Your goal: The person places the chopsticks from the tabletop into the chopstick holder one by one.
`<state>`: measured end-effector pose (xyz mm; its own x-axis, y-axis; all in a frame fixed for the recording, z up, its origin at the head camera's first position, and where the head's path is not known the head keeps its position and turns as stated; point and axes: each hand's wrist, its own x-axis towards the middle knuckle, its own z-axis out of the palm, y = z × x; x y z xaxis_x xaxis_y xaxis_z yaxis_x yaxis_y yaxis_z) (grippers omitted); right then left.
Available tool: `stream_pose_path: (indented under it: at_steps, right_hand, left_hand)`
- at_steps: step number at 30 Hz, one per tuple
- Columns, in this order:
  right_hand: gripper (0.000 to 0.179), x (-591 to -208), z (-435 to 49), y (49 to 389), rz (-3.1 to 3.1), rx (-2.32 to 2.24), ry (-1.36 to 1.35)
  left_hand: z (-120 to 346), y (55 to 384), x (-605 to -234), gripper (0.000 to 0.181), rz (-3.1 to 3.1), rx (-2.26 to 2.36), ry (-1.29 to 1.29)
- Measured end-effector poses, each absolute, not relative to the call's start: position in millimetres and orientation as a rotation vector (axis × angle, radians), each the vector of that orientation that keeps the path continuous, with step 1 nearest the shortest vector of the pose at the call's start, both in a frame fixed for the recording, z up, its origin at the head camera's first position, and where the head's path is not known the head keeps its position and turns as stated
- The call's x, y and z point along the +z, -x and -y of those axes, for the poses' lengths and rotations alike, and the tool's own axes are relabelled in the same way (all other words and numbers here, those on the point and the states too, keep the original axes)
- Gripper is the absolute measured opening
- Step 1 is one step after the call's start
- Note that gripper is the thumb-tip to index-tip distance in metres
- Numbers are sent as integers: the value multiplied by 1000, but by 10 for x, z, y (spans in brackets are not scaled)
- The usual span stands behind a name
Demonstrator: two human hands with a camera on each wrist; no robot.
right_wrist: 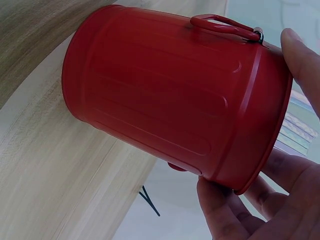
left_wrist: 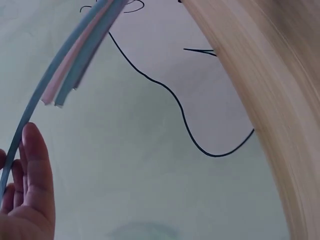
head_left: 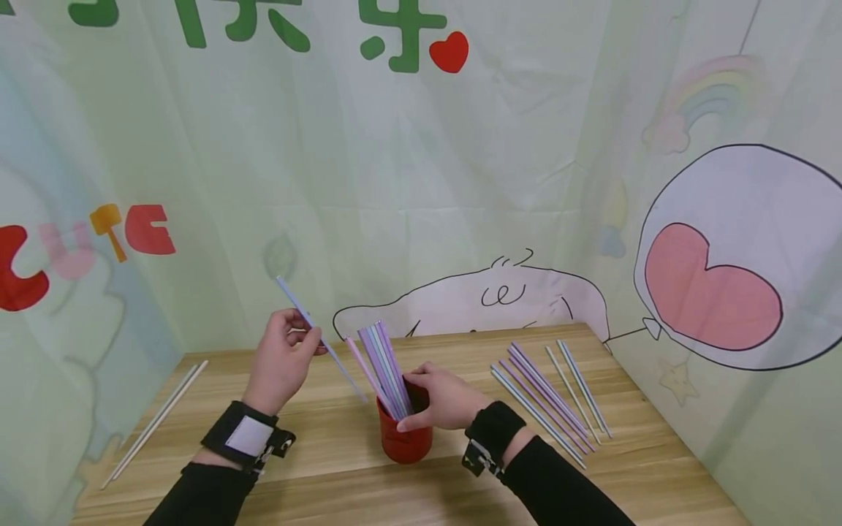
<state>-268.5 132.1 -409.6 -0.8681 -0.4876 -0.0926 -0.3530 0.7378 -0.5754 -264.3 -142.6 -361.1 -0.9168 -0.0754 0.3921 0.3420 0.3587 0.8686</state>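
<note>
Two hands are at work over a wooden table [head_left: 322,438]. The left hand [head_left: 283,361] is raised above it, thumb and fingers pinching one blue straw [head_left: 334,356] partway along its length. The blue straw slants, its top end leaning toward the table's far left corner and its lower end just beside the bucket [head_left: 406,446]; whether that end touches it, I cannot tell.

The bucket is red and stands upright, well in from the far edge and about midway between the left and right edges. The right hand [head_left: 447,398] grips its rim from the right, with the thumb on the near side and the fingers, held apart from the thumb, on the far side. The right wrist view shows a red handle [right_wrist: 222,29] on the bucket's wall. A bundle [head_left: 384,369] of purple, blue and pink straws stands in the bucket, leaning toward the left edge, its tops well above the rim.

Toward the right edge, more straws lie slantwise: pale blue straws [head_left: 538,417] nearest the bucket, then purple straws [head_left: 550,389], one white straw [head_left: 573,395], and another blue pair [head_left: 585,389]. Along the left edge lie two white straws [head_left: 161,420], side by side. Each wrist wears a black band [head_left: 498,431]. Behind the far edge hangs a printed cloth [head_left: 408,161].
</note>
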Motion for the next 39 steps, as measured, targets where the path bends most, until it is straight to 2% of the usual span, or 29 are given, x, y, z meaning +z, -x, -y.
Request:
stream_pose_path:
  at_steps: [22,39]
  right_hand:
    - [88,-4068,-1323,2657,-2694,-847,658]
    - [87,-4060,-1318,2658,-2689,-849,642]
  left_hand:
    - [1198,2614,-3647,32,2354,-1579,254]
    - [1182,2605,-3857,25,2572,-1257,300]
